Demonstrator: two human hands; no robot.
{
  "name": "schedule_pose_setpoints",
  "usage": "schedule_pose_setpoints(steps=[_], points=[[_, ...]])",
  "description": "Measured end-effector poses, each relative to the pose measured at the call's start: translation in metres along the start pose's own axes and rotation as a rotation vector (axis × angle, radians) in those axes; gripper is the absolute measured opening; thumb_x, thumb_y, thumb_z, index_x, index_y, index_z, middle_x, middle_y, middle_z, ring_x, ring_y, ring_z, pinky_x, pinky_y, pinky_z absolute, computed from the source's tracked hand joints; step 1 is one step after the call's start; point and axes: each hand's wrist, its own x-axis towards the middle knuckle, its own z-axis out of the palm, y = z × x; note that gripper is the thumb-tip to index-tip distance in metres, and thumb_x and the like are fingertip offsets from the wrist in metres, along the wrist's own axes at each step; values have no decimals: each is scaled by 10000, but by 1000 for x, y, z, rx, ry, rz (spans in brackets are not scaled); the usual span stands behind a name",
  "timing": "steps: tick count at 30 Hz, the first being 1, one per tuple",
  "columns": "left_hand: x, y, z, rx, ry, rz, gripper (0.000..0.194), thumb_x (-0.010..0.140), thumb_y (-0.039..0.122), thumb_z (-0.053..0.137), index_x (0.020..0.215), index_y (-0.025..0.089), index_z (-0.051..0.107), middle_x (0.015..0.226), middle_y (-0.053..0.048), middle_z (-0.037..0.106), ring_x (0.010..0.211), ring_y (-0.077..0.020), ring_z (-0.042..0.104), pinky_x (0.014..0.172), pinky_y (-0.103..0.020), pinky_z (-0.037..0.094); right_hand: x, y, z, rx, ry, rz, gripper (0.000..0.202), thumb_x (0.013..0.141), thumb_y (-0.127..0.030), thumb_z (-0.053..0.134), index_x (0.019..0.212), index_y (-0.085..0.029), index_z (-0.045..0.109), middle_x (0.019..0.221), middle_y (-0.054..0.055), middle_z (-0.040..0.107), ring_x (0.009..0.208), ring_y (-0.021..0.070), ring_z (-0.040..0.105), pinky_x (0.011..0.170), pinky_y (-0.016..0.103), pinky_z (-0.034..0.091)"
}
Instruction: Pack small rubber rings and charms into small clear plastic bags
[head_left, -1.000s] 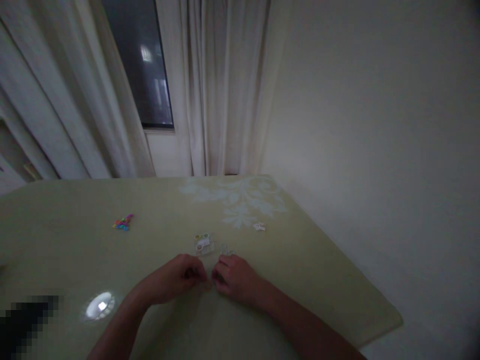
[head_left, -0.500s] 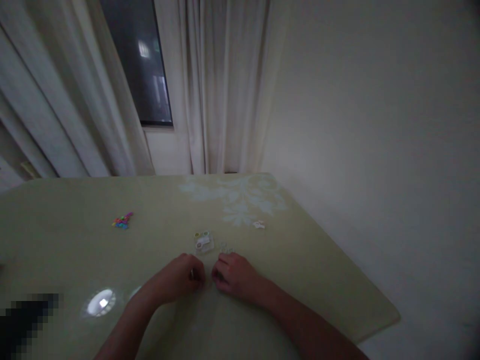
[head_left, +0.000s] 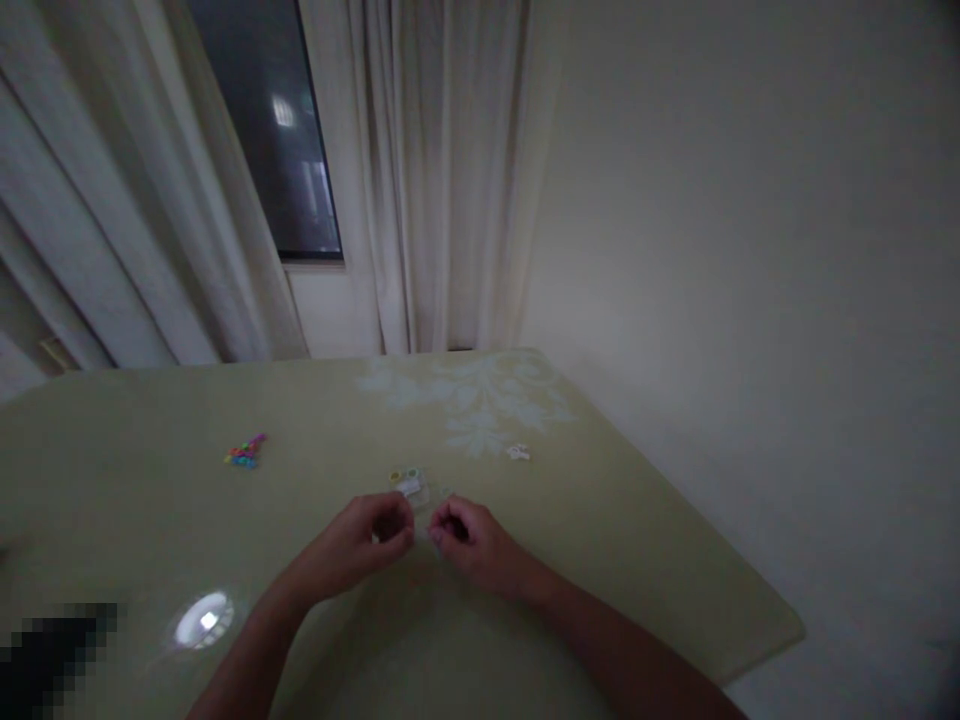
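Both hands are over the near middle of the table, with their fingertips a small gap apart. My left hand point(head_left: 364, 540) is closed, thumb and fingers curled towards each other. Opposite it, my right hand point(head_left: 480, 545) is pinched at the fingertips. Something tiny and pale seems to be at the fingers, too small to name. Just beyond the hands lies a small clear plastic case point(head_left: 421, 494) with round pieces and a white label in it, partly covered by my left fingers. Small clear pieces point(head_left: 447, 492) beside the case are mostly hidden by my right hand.
A little pile of bright coloured pieces point(head_left: 244, 455) lies at the left on the pale green table point(head_left: 150, 520). Small white pieces point(head_left: 518, 453) lie to the right, near a printed leaf pattern. Curtains point(head_left: 420, 200) and a wall point(head_left: 712, 250) stand behind.
Both hands have risen slightly and moved a little towards the case, now covering more of it and the clear pieces. The view has tilted slightly.
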Motion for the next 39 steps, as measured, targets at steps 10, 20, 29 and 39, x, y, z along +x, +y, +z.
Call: schedule_pose_setpoints(steps=[10, 20, 29, 39], points=[[9, 3, 10, -295, 143, 154, 214, 860, 393, 709, 845, 183, 745, 816, -54, 754, 794, -197, 687, 746, -293, 525, 0, -5, -5, 256, 96, -6, 368, 960, -549, 582, 930, -183, 565, 772, -32, 463, 692, 126, 430, 641, 251, 359], [9, 0, 17, -254, 311, 147, 209, 836, 396, 753, 911, 223, 843, 1033, -87, 839, 960, -266, 773, 908, -374, 598, -3, -8, -4, 316, 77, -16, 373, 964, -544, 605, 962, -170, 595, 798, -17, 516, 697, 124, 441, 630, 247, 357], [12, 1, 19, -231, 395, 335, 113, 871, 299, 762, 932, 241, 837, 900, -61, 821, 816, -200, 767, 737, -270, 614, -2, 1, 0, 291, 153, 6, 341, 952, -504, 655, 1018, -169, 636, 744, -42, 473, 655, 117, 425, 601, 240, 341], [14, -7, 9, -336, 588, 223, 93, 842, 289, 751, 882, 210, 779, 843, -37, 790, 779, -165, 749, 719, -227, 605, -10, 6, 22, -754, -182, -259, 193, 993, -359, 661, 1025, -181, 728, 1032, 68, 670, 870, 192, 616, 814, 294, 475]])
